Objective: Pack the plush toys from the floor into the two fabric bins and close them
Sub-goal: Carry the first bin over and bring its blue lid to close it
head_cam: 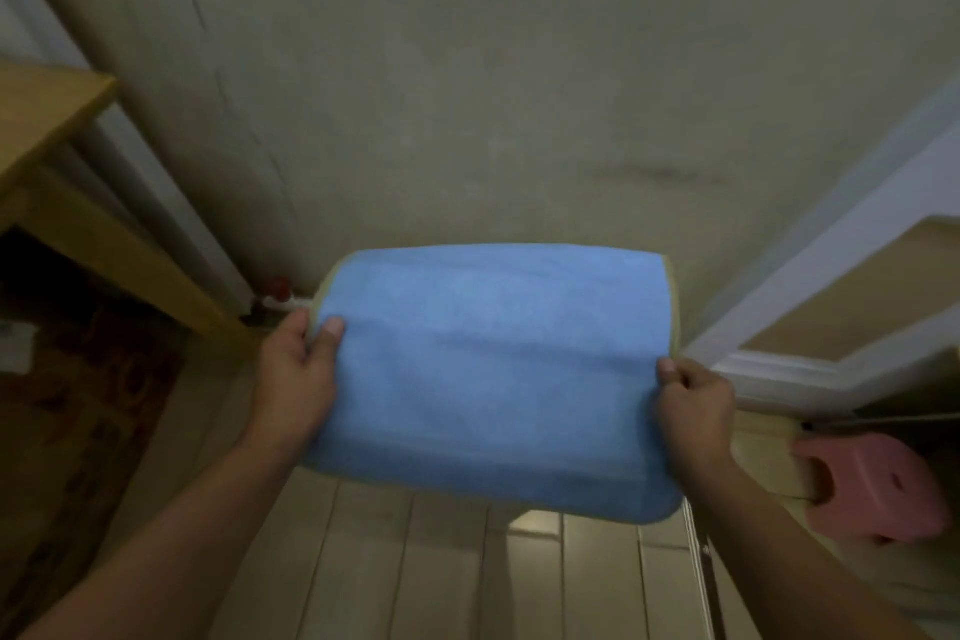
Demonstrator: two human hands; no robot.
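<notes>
Gripping blue bin [488,379] edges, left hand [296,379] and right hand [693,405] outstretched.

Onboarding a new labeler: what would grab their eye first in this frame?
The blue fabric bin, held up in the centre of the view in front of the pale wall. The left hand and right hand each have a grip on one side edge. Next comes the pink foam-like piece at lower right, then the wooden table at the left edge.
</notes>
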